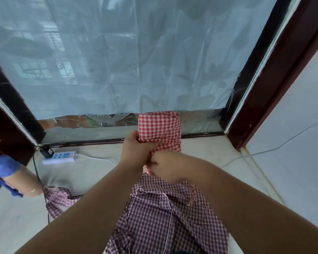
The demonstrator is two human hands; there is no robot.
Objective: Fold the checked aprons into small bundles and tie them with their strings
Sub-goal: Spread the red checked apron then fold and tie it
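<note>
Pale, smooth surface [92, 173] runs up to a large window covered by a translucent grey-white plastic sheet [117, 61] and framed in dark red wood [275, 79]. Both bare forearms reach forward from the bottom edge and meet just below the window's base.

The left hand [136, 149] is raised, thumb upward, its fingers curled round the lower left corner of a folded red-and-white checked apron bundle [160, 125], which it holds upright in the air in front of the glass. The right hand [165, 165] sits just beneath and against the left, knuckles up, fingers closed in a fist on the red checked cloth that trails under the bundle. Whether that is a string or a fold, I cannot tell.

Under the arms a maroon-and-white checked apron [162, 217] lies crumpled on the surface. At the left are a white power strip with blue sockets [59, 157] and another person's forearm in a blue glove [6, 167].
</note>
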